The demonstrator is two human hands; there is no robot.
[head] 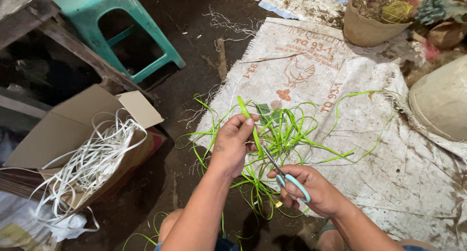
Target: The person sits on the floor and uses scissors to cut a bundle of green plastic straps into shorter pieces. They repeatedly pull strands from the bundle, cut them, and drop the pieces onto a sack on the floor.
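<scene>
My left hand (pixel 232 144) pinches a bright green plastic strip (pixel 248 117) between thumb and fingers and holds it upright. My right hand (pixel 311 188) grips scissors with light blue handles (pixel 292 180); their blades (pixel 270 158) point up toward the strip just below my left fingers. A tangled heap of green strips (pixel 292 132) lies behind both hands on a white woven sack (pixel 389 149) spread on the dark ground. Loose green strips trail down between my knees.
An open cardboard box (pixel 73 129) at the left holds a bundle of white strips (pixel 92 163). A teal plastic stool (pixel 121 27) stands at the top left. A tan woven pot (pixel 367 22) and a pale round container (pixel 440 100) sit at the right.
</scene>
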